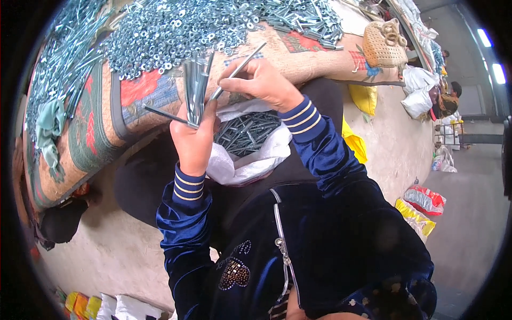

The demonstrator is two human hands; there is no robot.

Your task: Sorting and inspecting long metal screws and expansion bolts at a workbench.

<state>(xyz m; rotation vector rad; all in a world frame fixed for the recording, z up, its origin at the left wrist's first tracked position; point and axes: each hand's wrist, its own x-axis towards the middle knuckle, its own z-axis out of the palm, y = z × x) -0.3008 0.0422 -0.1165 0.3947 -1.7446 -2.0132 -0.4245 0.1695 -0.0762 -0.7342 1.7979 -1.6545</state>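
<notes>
I am holding a bundle of long bolts (196,85) upright in my left hand (193,140), its grip closed tight around them, just above the white plastic bag (250,160) of bolts lying open in my lap. My right hand (260,82), also above the bag, is pinching a single bolt (239,68) in a narrow grip, its tip touching the bundle. Beyond the bag, washers (176,32) are lying heaped on a patterned woven sack (144,96). Right of the bag, a yellow packet (354,144) is lying.
</notes>
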